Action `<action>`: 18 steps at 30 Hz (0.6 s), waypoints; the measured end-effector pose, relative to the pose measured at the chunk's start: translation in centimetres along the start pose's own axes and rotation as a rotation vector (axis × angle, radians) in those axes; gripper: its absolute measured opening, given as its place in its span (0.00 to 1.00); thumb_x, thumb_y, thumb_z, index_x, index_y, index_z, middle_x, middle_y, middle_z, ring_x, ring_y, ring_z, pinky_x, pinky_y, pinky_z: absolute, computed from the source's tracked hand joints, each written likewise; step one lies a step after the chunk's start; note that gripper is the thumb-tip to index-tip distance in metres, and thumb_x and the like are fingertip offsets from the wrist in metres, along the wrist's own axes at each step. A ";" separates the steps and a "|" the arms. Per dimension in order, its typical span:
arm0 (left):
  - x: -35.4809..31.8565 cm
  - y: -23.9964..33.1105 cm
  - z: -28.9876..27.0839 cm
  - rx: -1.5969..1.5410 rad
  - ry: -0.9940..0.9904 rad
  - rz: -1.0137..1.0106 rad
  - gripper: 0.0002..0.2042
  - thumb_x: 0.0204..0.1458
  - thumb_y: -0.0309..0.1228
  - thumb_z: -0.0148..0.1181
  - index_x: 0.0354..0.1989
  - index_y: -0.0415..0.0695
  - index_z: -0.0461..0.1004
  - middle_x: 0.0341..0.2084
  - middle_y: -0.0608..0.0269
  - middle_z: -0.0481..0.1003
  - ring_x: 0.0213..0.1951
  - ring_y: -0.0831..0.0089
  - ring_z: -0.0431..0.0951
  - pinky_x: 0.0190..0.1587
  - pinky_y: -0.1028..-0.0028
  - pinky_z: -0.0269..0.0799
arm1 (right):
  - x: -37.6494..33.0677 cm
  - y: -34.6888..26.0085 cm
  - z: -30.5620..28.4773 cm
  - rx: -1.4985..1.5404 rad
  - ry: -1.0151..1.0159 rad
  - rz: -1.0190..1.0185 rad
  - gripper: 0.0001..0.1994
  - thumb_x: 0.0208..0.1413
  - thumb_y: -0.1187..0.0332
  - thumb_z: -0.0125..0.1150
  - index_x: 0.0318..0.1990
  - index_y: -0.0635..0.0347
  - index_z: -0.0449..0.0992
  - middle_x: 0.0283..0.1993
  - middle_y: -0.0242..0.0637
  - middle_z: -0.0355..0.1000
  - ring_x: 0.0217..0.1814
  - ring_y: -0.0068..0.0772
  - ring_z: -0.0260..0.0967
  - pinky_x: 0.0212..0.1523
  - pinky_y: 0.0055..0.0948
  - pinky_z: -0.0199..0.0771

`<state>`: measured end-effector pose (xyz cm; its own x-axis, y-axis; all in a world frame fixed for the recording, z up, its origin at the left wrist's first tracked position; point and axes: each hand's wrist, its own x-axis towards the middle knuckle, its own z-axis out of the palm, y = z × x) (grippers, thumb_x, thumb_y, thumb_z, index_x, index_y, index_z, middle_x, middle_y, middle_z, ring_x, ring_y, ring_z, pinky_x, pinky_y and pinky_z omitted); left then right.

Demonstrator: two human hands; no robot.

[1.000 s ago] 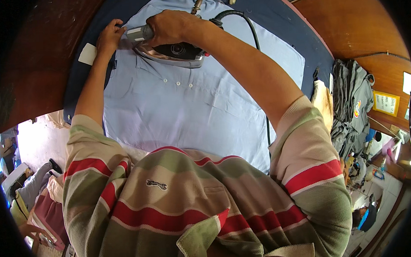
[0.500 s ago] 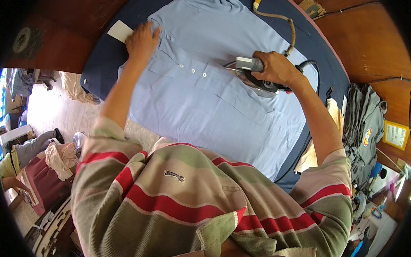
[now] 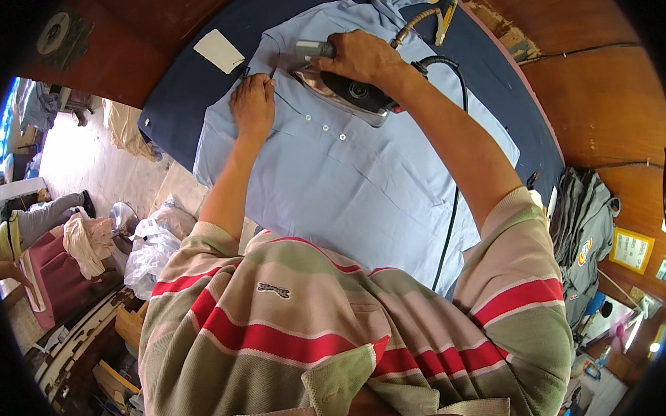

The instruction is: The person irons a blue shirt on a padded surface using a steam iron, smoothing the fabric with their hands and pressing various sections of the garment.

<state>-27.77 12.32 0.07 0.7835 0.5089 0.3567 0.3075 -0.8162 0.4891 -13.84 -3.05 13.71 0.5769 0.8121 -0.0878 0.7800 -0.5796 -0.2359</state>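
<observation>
A light blue button-up shirt (image 3: 303,187) lies spread over a dark navy padded board (image 3: 175,103), with small white buttons near its middle. My right hand (image 3: 361,57) is closed round the grey handle of a steam iron (image 3: 358,93), whose metal soleplate rests on the upper part of the shirt. My left hand (image 3: 254,108) lies on the shirt's upper left, left of the iron, its fingers laid on the cloth and holding nothing I can see. Just beyond that hand, a white card (image 3: 218,52) lies on the board.
The iron's braided hose (image 3: 414,18) runs off at the top; its black cable (image 3: 454,196) crosses the shirt. Grey garments (image 3: 580,236) hang at right by a wooden wall (image 3: 593,96). At left are a plastic bag (image 3: 155,247) and another person's arm (image 3: 14,274) at a maroon surface (image 3: 53,280).
My right hand has carried the iron left and toward the shirt's far end. My left hand has shifted right and nearer, away from the white card. The cable now trails across the shirt.
</observation>
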 end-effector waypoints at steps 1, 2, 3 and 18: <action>-0.1 -0.2 0.0 -0.032 0.021 0.009 0.07 0.53 0.37 0.52 0.31 0.48 0.71 0.30 0.64 0.73 0.38 0.61 0.73 0.43 0.62 0.63 | 0.9 0.0 -0.2 0.002 0.001 0.029 0.28 0.47 0.41 0.53 0.36 0.61 0.78 0.34 0.49 0.75 0.38 0.48 0.74 0.40 0.40 0.74; -0.2 -0.4 0.1 -0.065 0.042 0.019 0.07 0.53 0.37 0.52 0.31 0.48 0.70 0.29 0.63 0.73 0.37 0.61 0.73 0.43 0.62 0.63 | 1.8 0.1 -0.5 0.003 0.003 0.060 0.28 0.47 0.40 0.53 0.36 0.61 0.79 0.34 0.49 0.75 0.38 0.48 0.74 0.41 0.40 0.73; -0.2 -0.4 0.1 -0.069 0.043 0.015 0.07 0.53 0.37 0.52 0.31 0.47 0.70 0.29 0.63 0.73 0.38 0.60 0.73 0.43 0.62 0.63 | 2.6 0.1 -0.8 0.003 0.007 0.092 0.29 0.48 0.40 0.53 0.36 0.61 0.79 0.34 0.49 0.75 0.39 0.48 0.74 0.41 0.40 0.73; -0.3 -0.7 0.4 -0.034 0.055 0.031 0.07 0.52 0.36 0.53 0.30 0.47 0.71 0.29 0.63 0.73 0.37 0.61 0.73 0.42 0.63 0.64 | 1.7 -0.2 0.5 0.011 -0.005 -0.093 0.30 0.50 0.40 0.51 0.33 0.64 0.76 0.30 0.53 0.74 0.34 0.52 0.73 0.37 0.41 0.73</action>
<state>-28.02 12.65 -0.67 0.7613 0.4985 0.4147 0.2640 -0.8224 0.5040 -13.12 -1.56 13.12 0.5009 0.8627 -0.0698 0.8276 -0.5009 -0.2534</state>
